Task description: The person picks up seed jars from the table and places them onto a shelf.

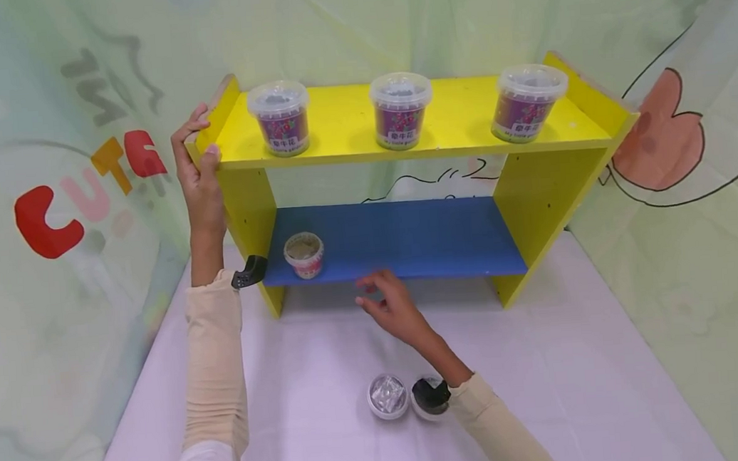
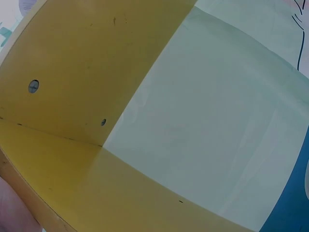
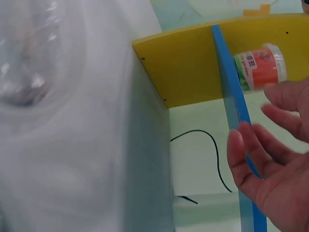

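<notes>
My left grip [image 1: 199, 174] is closed on the upper left corner of the yellow shelf unit [image 1: 342, 125], thumb at the front. My right grip [image 1: 395, 308] is loosely open, fingers bent around nothing, near the front edge of the blue board [image 1: 414, 234]. The red-labelled tub [image 1: 304, 256] stands upright on that board's left end. Three purple-labelled tubs [image 1: 402, 117] line the top; two others [image 1: 388, 397] sit side by side on the desk [image 1: 319, 434].
</notes>
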Motion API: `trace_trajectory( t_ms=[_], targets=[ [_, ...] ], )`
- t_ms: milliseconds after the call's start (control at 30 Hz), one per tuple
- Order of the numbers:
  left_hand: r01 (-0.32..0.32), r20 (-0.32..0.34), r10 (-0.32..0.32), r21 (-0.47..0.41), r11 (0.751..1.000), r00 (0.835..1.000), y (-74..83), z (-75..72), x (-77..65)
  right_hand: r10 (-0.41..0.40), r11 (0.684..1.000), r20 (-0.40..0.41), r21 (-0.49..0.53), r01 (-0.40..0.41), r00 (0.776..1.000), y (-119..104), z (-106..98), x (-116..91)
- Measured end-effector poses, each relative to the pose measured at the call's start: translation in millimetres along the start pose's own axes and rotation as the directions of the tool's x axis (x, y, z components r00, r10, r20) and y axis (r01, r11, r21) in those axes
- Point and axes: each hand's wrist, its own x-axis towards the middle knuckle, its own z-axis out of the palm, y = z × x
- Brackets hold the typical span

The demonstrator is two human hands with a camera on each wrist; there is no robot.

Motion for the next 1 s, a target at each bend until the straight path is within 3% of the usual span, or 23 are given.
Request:
trace_trajectory(
  t_ms=[100,167,267,367,667,767,1000],
  targets=[
    [0.002,0.004,-0.002,0.001,1.0,1.0,6.7,3.7,-1.5,-0.023,0.998,0.111,-0.05,0.029,0.994,1.3,-7.7,-12.2],
    [0.004,0.001,-0.004,-0.001,1.0,1.0,8.9,4.8,-2.0,-0.016,0.998,0.229,-0.06,0.03,0.973,1.7,-12.3,-21.3],
    [0.012,-0.009,-0.012,-0.012,1.0,1.0,10.3,5.1,-2.4,0.01,0.998,0.414,-0.056,0.014,0.91,1.6,-17.1,-34.6],
    [0.019,-0.019,-0.019,-0.027,0.999,1.0,12.0,5.8,-2.7,0.049,0.997,0.538,-0.075,-0.009,0.841,0.9,-19.9,-45.3],
    [0.02,-0.012,-0.02,-0.022,1.0,1.0,3.2,0.8,-0.1,0.238,0.97,0.685,-0.203,-0.133,0.688,-8.1,-23.9,-64.1],
    [0.018,-0.011,-0.018,-0.017,1.0,1.0,-2.8,-3.5,1.7,0.285,0.955,0.688,-0.267,-0.132,0.668,-12.1,-22.5,-70.0],
    [0.026,-0.017,-0.027,-0.048,0.999,0.999,-1.8,-1.1,1.9,0.364,0.92,0.641,-0.362,-0.152,0.675,-16.4,-16.4,-79.8]
  ],
)
